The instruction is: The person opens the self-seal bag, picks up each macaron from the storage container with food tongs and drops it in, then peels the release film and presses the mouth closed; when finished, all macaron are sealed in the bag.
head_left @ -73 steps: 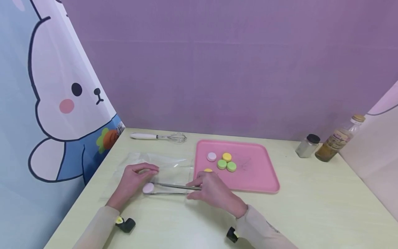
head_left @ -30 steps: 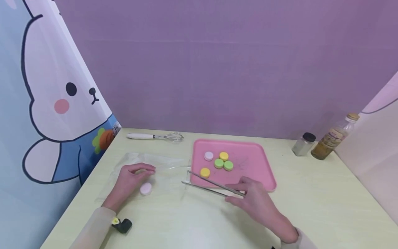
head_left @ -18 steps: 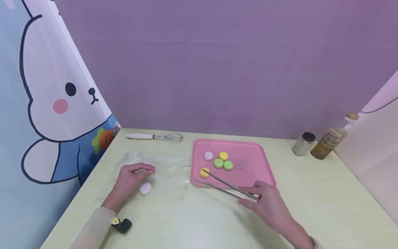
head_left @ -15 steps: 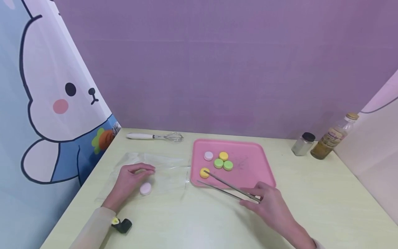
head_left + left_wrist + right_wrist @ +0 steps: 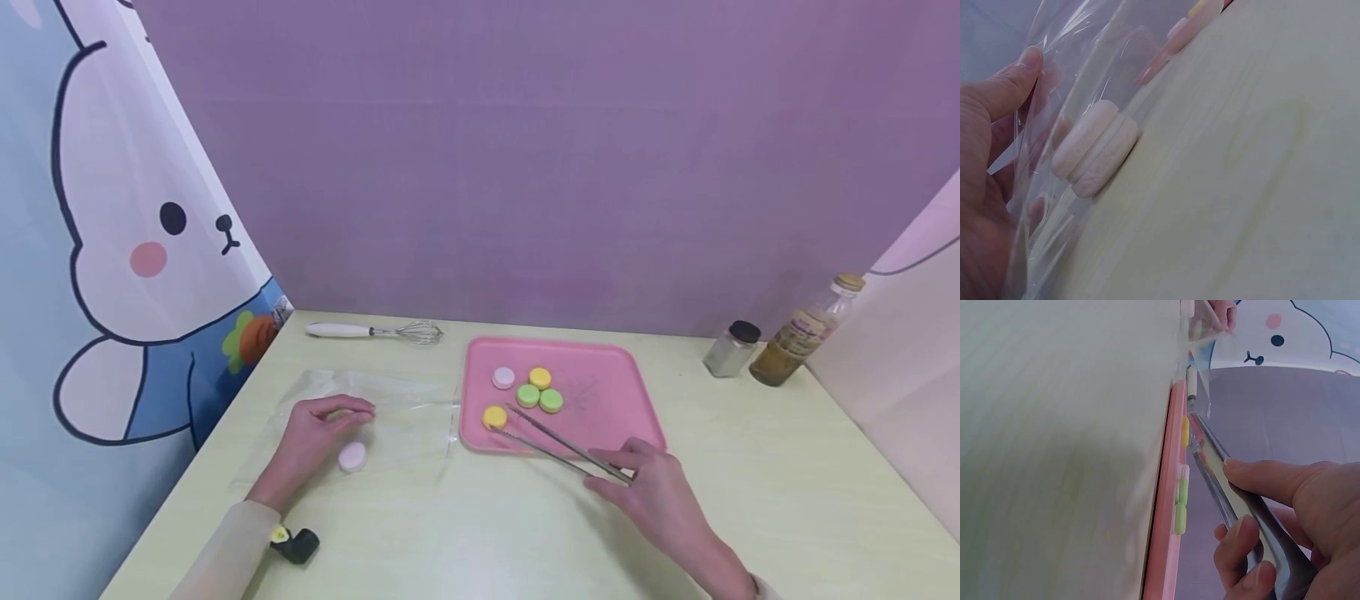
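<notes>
"What was seen by the pink tray?"
"A clear plastic bag was pinched by the left hand; metal tongs were gripped by the right hand."
"Their parted tips?"
"They were held by the tray's front yellow macaron."

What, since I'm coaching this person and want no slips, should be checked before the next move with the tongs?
1. Right hand grips the tongs: ok.
2. Tongs spread, tips at the near yellow macaron: ok.
3. Tips touching that macaron: cannot tell.
4. Near yellow macaron apart from the other macarons on the pink tray: ok.
5. Left hand pinches the clear bag: ok.
6. Pale pink macaron fully inside the bag: cannot tell.
</notes>
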Tool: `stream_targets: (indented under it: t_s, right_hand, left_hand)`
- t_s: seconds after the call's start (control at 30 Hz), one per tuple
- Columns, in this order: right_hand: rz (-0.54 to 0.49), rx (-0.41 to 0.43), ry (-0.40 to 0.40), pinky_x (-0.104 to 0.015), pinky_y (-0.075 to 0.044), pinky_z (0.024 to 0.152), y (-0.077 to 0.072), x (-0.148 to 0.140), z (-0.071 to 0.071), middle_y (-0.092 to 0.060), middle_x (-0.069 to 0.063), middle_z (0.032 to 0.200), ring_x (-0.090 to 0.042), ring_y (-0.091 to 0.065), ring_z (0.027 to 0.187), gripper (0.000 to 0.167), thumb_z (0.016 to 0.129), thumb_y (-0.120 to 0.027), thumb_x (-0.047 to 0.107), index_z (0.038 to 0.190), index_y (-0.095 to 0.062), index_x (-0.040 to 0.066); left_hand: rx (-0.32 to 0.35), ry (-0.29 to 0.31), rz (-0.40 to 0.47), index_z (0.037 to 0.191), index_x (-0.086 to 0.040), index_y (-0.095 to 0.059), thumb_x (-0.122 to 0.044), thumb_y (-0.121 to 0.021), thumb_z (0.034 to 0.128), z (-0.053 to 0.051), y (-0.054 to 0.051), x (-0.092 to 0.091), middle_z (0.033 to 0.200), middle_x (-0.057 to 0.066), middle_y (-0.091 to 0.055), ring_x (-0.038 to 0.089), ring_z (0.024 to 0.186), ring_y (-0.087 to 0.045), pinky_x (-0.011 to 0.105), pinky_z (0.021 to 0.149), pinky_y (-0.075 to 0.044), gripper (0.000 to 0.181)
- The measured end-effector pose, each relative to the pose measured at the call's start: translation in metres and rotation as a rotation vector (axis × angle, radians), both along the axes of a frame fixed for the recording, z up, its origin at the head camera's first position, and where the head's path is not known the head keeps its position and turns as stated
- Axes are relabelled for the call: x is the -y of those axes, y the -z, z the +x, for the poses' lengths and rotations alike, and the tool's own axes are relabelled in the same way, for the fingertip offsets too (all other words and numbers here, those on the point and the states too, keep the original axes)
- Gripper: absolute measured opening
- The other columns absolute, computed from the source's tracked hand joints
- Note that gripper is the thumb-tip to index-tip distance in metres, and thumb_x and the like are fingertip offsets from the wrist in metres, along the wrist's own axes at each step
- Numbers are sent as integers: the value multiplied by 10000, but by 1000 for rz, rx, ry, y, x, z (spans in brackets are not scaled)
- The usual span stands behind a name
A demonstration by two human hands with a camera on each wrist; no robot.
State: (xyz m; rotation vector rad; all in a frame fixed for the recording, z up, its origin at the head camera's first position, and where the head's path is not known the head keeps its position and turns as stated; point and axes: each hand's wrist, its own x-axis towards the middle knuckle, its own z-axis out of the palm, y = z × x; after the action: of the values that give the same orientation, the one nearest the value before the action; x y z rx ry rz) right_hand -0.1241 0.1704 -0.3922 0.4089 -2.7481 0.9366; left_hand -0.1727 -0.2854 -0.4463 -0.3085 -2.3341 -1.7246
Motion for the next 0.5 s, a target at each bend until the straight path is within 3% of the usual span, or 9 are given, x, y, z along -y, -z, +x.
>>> stream_targets:
  t_s: [0.5]
  right_hand:
    - [-20, 31, -13, -222, -400, 451, 7, 5, -7, -529, 92, 725, -55, -427, 607, 347, 716, -926, 168, 1038, -811, 110]
  left_hand:
    - [10, -1, -7, 1019, -62, -796, -146, -780, 905, 0, 0, 0, 1026, 53, -767, 101, 1044, -679, 185, 956, -477, 143]
